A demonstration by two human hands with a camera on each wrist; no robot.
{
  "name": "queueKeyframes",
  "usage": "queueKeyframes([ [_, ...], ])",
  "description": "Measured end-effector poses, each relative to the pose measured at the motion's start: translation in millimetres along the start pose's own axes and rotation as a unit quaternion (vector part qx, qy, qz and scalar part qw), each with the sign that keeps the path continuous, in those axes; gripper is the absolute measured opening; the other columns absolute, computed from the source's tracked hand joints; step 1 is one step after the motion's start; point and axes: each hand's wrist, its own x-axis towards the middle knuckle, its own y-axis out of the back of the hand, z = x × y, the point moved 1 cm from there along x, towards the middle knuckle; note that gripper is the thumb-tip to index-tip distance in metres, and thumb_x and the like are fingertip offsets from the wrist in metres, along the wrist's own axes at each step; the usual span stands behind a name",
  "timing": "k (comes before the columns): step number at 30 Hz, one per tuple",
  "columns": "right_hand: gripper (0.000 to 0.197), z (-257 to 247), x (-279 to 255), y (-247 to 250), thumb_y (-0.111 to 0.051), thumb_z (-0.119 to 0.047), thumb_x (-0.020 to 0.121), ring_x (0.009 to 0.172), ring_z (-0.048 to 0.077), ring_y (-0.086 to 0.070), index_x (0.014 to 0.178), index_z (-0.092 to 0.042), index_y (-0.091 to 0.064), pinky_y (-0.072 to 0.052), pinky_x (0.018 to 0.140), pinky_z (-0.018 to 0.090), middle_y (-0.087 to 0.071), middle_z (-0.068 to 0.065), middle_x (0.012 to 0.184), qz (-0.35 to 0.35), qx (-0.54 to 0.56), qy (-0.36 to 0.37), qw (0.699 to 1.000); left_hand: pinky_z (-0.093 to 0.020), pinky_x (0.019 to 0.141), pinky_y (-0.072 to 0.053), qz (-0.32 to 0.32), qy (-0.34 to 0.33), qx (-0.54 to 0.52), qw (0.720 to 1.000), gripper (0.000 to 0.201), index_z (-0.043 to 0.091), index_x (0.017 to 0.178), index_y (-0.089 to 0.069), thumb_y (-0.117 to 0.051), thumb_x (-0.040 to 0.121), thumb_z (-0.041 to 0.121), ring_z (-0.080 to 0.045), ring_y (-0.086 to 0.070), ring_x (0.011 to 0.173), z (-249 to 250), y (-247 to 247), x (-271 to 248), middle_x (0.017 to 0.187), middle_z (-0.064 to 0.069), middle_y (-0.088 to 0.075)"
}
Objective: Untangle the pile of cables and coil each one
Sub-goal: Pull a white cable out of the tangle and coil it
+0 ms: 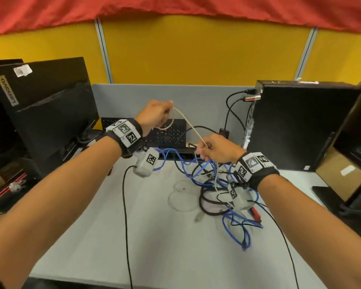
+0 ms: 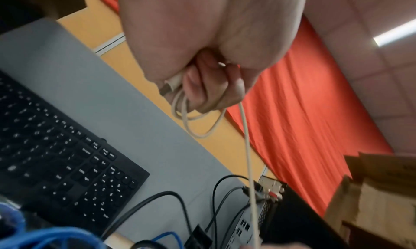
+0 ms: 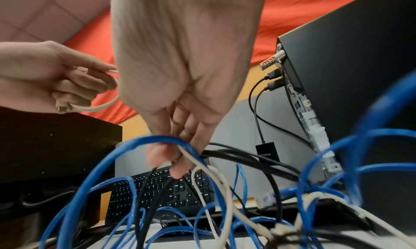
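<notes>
Grey tabletop [image 1: 113, 236] carries the cable pile [image 1: 221, 190]; left hand [image 1: 154, 115] grips the white cable's [image 1: 188, 126] coiled loops, its free run slanting down-right to the right hand's [image 1: 217, 151] pinching fingers [image 3: 178, 165]

A thin cream-white cable [image 1: 188, 124] runs taut and diagonal through the middle of the head view, its upper end wound into a small loop with a plug end showing, its lower end dropping into the tangle. The tangled pile of blue, black and white cables [image 1: 221, 184] lies on the grey desk at centre right of the frame, partly lifted. Long glossy blue cable [image 3: 112, 163] arcs loop over thicker black strands, one blue end trailing toward the lower right.
</notes>
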Motion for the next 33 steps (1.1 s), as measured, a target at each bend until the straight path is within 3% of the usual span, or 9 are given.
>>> queueKeyframes([
  [3,0.022,7.0,-1.5,-4.0,-0.045,0.006,0.100,0.068,0.008,-0.067,0.105,0.005,-0.066,-0.056,0.066,0.016,-0.073,0.020,0.091,-0.026,0.034,-0.013,0.999,-0.022,0.041,-0.018,0.086,0.019,-0.079,0.993,0.045,0.023,0.062,-0.037,-0.043,0.106,0.025,-0.009,-0.022,0.040,-2.4,1.0,4.9,0.046,0.009,-0.031],
  [8,0.027,11.0,-5.1,-4.9,-0.041,0.004,0.103,0.068,0.008,-0.068,0.112,0.001,-0.067,-0.054,0.063,0.016,-0.072,0.014,0.085,0.011,0.038,0.002,0.999,-0.021,0.042,-0.019,0.202,0.045,-0.115,0.971,0.044,0.023,0.061,-0.034,-0.040,0.105,0.023,-0.009,-0.022,0.037,-12.1,1.2,9.2,0.047,0.005,-0.031],
  [13,0.029,23.2,-1.4,22.3,-0.040,-0.004,0.108,0.070,0.031,-0.059,0.111,0.008,-0.067,-0.056,0.071,0.044,-0.062,0.015,0.075,0.251,0.156,-0.034,0.955,-0.030,0.055,-0.023,0.137,0.007,0.114,0.984,0.050,0.022,0.058,-0.034,-0.043,0.105,0.034,-0.017,-0.029,0.050,-26.5,9.3,5.4,0.057,-0.004,-0.031],
  [18,0.020,1.4,8.9,68.8,-0.052,-0.011,0.105,0.064,0.012,-0.054,0.103,-0.010,-0.072,-0.047,0.063,0.027,-0.060,0.001,0.071,0.373,0.166,0.030,0.912,-0.033,0.056,-0.025,0.037,-0.020,0.296,0.954,0.054,0.017,0.057,-0.035,-0.040,0.107,0.037,-0.020,-0.033,0.050,-38.4,15.0,-4.4,0.054,-0.006,-0.038],
  [22,0.020,-6.9,8.7,76.6,-0.057,-0.018,0.103,0.067,0.016,-0.061,0.096,-0.005,-0.070,-0.050,0.057,0.026,-0.067,0.006,0.074,0.275,0.103,0.000,0.956,-0.028,0.051,-0.026,0.059,0.014,0.177,0.982,0.054,0.016,0.059,-0.040,-0.040,0.106,0.044,-0.015,-0.032,0.044,-45.9,25.0,-5.1,0.052,-0.003,-0.040],
  [25,0.022,-10.8,0.9,49.6,-0.051,-0.016,0.106,0.066,0.023,-0.068,0.097,0.001,-0.063,-0.049,0.049,0.020,-0.073,0.018,0.082,0.173,0.071,-0.042,0.981,-0.024,0.048,-0.031,0.008,0.021,0.032,0.999,0.050,0.014,0.067,-0.050,-0.042,0.104,0.047,-0.010,-0.036,0.042,-40.1,16.7,-9.1,0.058,-0.005,-0.066],
  [28,0.022,-19.5,2.4,33.5,-0.049,-0.014,0.107,0.072,0.036,-0.074,0.100,0.006,-0.055,-0.058,0.057,0.035,-0.073,0.028,0.086,0.179,0.134,-0.051,0.973,-0.023,0.048,-0.037,-0.098,-0.018,0.058,0.993,0.043,0.016,0.076,-0.060,-0.059,0.094,0.055,-0.010,-0.040,0.047,-29.2,-15.1,-15.8,0.085,-0.010,-0.077],
  [30,0.017,-25.6,4.3,30.7,-0.049,-0.014,0.107,0.077,0.041,-0.074,0.106,0.003,-0.050,-0.062,0.061,0.039,-0.073,0.031,0.091,0.172,0.213,-0.053,0.960,-0.026,0.050,-0.040,-0.131,-0.039,0.087,0.987,0.036,0.024,0.068,-0.063,-0.071,0.084,0.055,-0.016,-0.044,0.052,-27.7,-38.4,-18.7,0.078,-0.017,-0.071],
  [33,0.011,-31.1,2.0,31.1,-0.052,-0.010,0.105,0.078,0.040,-0.073,0.109,-0.004,-0.045,-0.064,0.065,0.044,-0.068,0.038,0.099,0.161,0.351,-0.035,0.921,-0.036,0.058,-0.039,-0.130,-0.041,0.099,0.986,0.050,0.011,0.075,-0.048,-0.081,0.077,0.047,-0.021,-0.043,0.055,-36.3,-62.9,-16.0,0.063,-0.015,-0.047],
])
